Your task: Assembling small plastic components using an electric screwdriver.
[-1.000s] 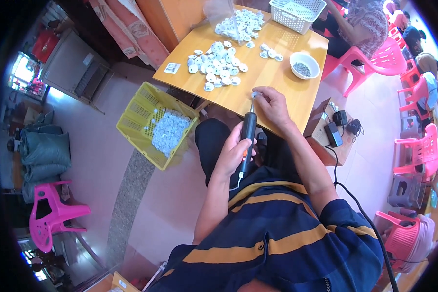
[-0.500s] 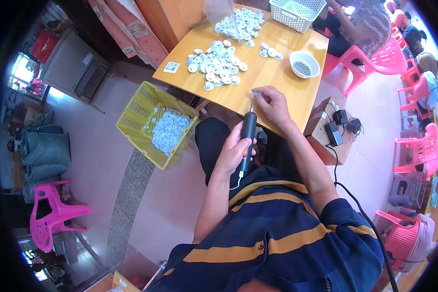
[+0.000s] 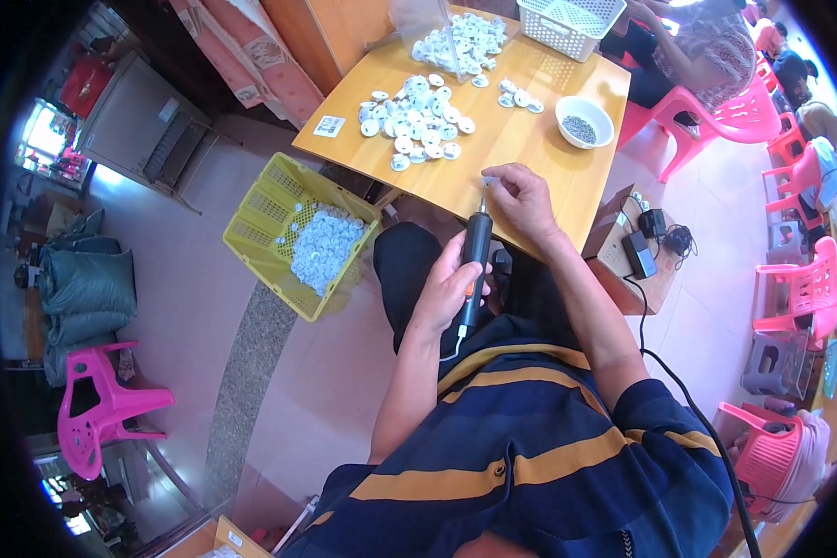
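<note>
My left hand is wrapped round a black electric screwdriver, its bit pointing away from me and a white cable at its rear end. At the table's near edge my right hand pinches a small white piece right at the screwdriver's tip; the fingers partly hide it. Beyond the hands, a pile of white round parts lies on the wooden table. A white bowl of small metal screws stands to the right of the pile.
Below the table's left side, a yellow crate holds many white pieces. More parts spill from a clear bag by a white basket. Black adapters with cords lie on a box at right. Another person sits at the far right.
Both hands and the screwdriver stay in almost the same place. The view has shifted very slightly.
</note>
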`<state>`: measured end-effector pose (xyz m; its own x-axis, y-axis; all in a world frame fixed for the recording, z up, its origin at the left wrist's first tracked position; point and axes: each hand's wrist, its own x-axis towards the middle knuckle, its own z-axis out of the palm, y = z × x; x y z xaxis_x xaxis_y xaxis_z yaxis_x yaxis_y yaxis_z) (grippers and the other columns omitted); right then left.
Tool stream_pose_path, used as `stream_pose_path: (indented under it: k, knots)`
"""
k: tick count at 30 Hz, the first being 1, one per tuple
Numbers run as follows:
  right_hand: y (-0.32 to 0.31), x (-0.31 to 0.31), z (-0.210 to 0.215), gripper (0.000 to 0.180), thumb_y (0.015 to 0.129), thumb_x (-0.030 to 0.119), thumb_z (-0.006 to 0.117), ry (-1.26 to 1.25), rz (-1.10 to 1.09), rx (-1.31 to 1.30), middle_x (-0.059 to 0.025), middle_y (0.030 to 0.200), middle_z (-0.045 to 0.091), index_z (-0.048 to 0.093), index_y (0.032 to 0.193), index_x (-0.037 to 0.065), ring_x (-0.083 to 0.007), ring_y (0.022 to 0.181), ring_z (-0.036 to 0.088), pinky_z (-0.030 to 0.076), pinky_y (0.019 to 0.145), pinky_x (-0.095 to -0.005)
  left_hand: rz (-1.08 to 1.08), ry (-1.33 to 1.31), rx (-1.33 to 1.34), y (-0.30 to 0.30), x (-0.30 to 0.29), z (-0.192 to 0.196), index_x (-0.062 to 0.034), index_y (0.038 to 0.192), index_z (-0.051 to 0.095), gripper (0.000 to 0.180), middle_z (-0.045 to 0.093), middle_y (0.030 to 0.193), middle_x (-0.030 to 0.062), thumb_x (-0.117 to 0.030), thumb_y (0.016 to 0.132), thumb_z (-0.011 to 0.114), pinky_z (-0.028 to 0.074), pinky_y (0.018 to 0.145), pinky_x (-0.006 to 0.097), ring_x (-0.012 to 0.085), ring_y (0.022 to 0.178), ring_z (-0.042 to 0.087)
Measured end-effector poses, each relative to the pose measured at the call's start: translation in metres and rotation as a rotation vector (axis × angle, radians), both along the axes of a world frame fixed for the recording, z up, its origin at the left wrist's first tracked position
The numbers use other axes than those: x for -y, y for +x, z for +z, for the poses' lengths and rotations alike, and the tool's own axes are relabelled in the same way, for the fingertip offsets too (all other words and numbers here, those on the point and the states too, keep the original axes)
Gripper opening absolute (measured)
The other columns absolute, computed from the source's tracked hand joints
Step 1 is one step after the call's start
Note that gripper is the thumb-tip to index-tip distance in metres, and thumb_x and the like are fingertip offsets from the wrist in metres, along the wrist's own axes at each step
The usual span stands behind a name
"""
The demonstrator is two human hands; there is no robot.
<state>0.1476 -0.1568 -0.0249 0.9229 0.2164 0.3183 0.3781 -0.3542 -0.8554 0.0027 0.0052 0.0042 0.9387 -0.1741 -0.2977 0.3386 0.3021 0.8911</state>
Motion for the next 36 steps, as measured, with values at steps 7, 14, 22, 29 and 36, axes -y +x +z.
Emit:
stream_pose_path:
  k: [7,14,22,29,36]
  knots:
    - [0.0005,0.0025,-0.0008,0.017,0.09,0.004,0.068,-0.034,0.036,0.027,-0.0078,0.094,0.068,0.075,0.106,0.004,-0.0126,0.077,0.064,0.052,0.071,-0.0249,0.004,-0.034,-0.02,-0.0005,-0.0014,-0.0027,-0.006,0.152,0.034,0.059,0.064,0.102,0.0101,-0.009,0.095,0.05,0.056,0.064,0.028,0.0142,0.077,0.065]
    - [0.0029,0.0047,-0.0036,0.017,0.091,0.003,0.067,-0.041,0.081,0.098,-0.0105,0.098,0.071,0.074,0.106,0.004,-0.0198,0.086,0.069,0.054,0.078,-0.0288,0.007,-0.108,-0.039,-0.0001,-0.0034,-0.0035,-0.0047,0.151,0.035,0.058,0.065,0.102,0.0115,-0.009,0.096,0.051,0.057,0.062,0.029,0.0153,0.075,0.066]
    - [0.0007,0.0028,0.0017,0.014,0.089,0.005,0.07,-0.067,0.076,0.145,-0.0127,0.097,0.073,0.076,0.101,0.006,-0.0282,0.09,0.071,0.056,0.082,-0.0352,-0.003,-0.192,-0.035,-0.0002,-0.0051,-0.0012,-0.0033,0.149,0.036,0.055,0.066,0.101,0.0119,-0.011,0.097,0.052,0.058,0.061,0.027,0.0149,0.075,0.067]
    - [0.0009,0.0031,0.0008,0.014,0.088,0.005,0.07,-0.063,0.074,0.143,-0.0131,0.098,0.073,0.076,0.101,0.007,-0.0282,0.09,0.071,0.056,0.082,-0.0351,-0.006,-0.235,-0.031,0.0007,-0.0056,-0.0066,-0.003,0.149,0.036,0.054,0.066,0.101,0.012,-0.013,0.098,0.052,0.059,0.06,0.028,0.0157,0.075,0.068]
    - [0.002,0.0026,-0.0023,0.015,0.088,0.004,0.071,-0.061,0.075,0.127,-0.0128,0.098,0.073,0.076,0.102,0.007,-0.0285,0.09,0.071,0.056,0.082,-0.0351,-0.006,-0.251,-0.03,0.0017,-0.0049,-0.0092,-0.0025,0.148,0.037,0.053,0.067,0.101,0.0127,-0.014,0.099,0.052,0.06,0.059,0.028,0.0164,0.075,0.069]
